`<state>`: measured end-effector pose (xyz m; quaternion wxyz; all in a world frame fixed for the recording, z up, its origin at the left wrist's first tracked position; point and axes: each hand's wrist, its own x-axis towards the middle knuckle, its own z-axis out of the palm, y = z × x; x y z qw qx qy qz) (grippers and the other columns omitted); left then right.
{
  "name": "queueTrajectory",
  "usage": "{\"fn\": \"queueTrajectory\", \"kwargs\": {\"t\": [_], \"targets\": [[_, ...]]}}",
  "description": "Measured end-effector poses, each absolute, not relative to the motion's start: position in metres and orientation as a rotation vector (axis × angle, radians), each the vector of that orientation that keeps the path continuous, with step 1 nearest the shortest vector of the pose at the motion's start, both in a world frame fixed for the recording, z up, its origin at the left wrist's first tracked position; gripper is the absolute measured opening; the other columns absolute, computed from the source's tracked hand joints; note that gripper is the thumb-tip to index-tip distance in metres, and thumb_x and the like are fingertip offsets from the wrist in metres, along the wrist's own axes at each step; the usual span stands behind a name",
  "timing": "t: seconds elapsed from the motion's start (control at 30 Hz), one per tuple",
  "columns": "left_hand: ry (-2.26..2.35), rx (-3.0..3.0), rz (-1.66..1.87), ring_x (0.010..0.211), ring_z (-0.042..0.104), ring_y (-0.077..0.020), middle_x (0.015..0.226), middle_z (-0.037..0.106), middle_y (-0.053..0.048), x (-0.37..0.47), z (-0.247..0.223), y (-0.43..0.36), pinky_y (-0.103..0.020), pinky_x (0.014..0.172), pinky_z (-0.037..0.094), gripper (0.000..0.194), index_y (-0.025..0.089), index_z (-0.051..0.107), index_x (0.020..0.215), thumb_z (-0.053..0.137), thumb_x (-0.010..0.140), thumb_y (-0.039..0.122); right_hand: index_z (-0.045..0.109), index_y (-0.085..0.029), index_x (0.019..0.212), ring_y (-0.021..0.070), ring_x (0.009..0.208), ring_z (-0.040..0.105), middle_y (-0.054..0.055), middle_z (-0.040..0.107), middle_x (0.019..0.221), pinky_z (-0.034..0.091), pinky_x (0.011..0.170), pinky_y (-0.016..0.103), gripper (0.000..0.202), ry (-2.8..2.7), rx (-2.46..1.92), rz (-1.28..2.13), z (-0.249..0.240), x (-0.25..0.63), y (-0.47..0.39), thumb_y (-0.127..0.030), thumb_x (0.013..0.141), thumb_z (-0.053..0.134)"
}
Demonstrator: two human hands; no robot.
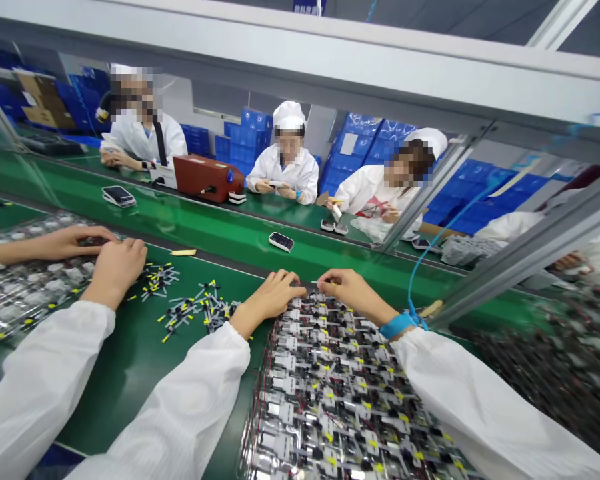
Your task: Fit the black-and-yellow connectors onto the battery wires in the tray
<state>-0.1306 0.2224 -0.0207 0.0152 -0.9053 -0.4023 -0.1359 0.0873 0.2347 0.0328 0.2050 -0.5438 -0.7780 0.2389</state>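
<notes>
White sleeves (180, 397): framing rows of wired parts (325, 383).
Fingerwork: seemingly handling parts at the far row, next calling for fine pinching.
Left hand (271, 297): curling over the far-left parts, fingers slightly parted, any hold hidden.
Right hand (354, 291): nearly pinching just rightward, perhaps gripping something tiny.
Loose pieces (203, 309): lying left.

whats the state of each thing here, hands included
Small assemblies, laid in close rows
Left hand, fingers bent at their far end
Right hand, fingers bent, hold unclear
Loose parts, heaped untidily
Blue wrist strap, around right wrist
Nearest white device, lying dark face up
Red-brown box, on or off unclear
</notes>
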Motion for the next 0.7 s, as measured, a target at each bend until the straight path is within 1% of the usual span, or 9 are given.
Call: {"fn": "queueTrajectory", "kwargs": {"t": [0.13,0.27,0.37,0.47,0.53,0.6,0.7], "targets": [[-1.269,-2.712,-0.383,0.112,0.047,-0.0290,0.129,0.051,-0.009,-0.125,-0.017,0.216,-0.043,0.091,0.041,0.045,0.028,0.064,0.116,0.045,0.086,0.001,0.075,-0.018,0.083,0.0150,0.061,0.058,0.001,0.068,0.065,0.041,0.057,0.024,0.022,-2.191,-1.525,0.704,0.029,0.085,0.236,-0.031,0.077,0.059],[-1.353,-2.649,-0.494,0.110,0.049,-0.0292,0.125,0.054,-0.011,-0.118,-0.016,0.212,-0.042,0.089,0.041,0.041,0.024,0.060,0.117,0.043,0.089,0.002,0.077,-0.018,0.091,0.0132,0.055,0.052,-0.001,0.066,0.063,0.037,0.054,0.024,0.028,-2.205,-1.537,0.692,0.023,0.082,0.238,-0.031,0.077,0.057],[-1.397,-2.715,-0.661,0.104,0.052,-0.0280,0.115,0.059,-0.010,-0.119,-0.015,0.211,-0.041,0.089,0.041,0.032,0.022,0.059,0.112,0.045,0.089,0.004,0.077,-0.018,0.090,0.0128,0.054,0.049,-0.001,0.064,0.061,0.036,0.053,0.024,0.028,-2.204,-1.542,0.658,0.018,0.080,0.240,-0.032,0.076,0.057],[-1.406,-2.783,-0.774,0.097,0.055,-0.0262,0.102,0.063,-0.007,-0.125,-0.014,0.212,-0.039,0.088,0.042,0.020,0.022,0.060,0.106,0.051,0.090,0.014,0.077,-0.019,0.086,0.0133,0.056,0.050,-0.002,0.064,0.061,0.037,0.055,0.024,0.026,-2.196,-1.538,0.634,0.015,0.076,0.240,-0.034,0.076,0.059],[-1.393,-2.801,-0.808,0.095,0.056,-0.0250,0.099,0.066,-0.005,-0.129,-0.015,0.214,-0.038,0.088,0.043,0.015,0.022,0.060,0.104,0.053,0.092,0.020,0.077,-0.019,0.083,0.0139,0.059,0.053,-0.001,0.066,0.064,0.038,0.057,0.025,0.024,-2.195,-1.531,0.635,0.014,0.072,0.239,-0.034,0.076,0.060],[-1.374,-2.823,-0.854,0.098,0.057,-0.0237,0.103,0.067,-0.004,-0.131,-0.019,0.217,-0.036,0.090,0.044,0.015,0.022,0.060,0.107,0.052,0.095,0.024,0.077,-0.019,0.082,0.0148,0.063,0.056,0.000,0.068,0.069,0.040,0.060,0.025,0.022,-2.196,-1.524,0.641,0.014,0.068,0.238,-0.034,0.076,0.061],[-1.358,-2.846,-0.925,0.107,0.057,-0.0228,0.116,0.067,-0.006,-0.132,-0.027,0.222,-0.035,0.096,0.044,0.022,0.021,0.058,0.118,0.052,0.098,0.026,0.076,-0.020,0.082,0.0163,0.070,0.061,0.001,0.072,0.075,0.042,0.067,0.025,0.021,-2.190,-1.521,0.644,0.014,0.064,0.237,-0.032,0.077,0.060]]}}
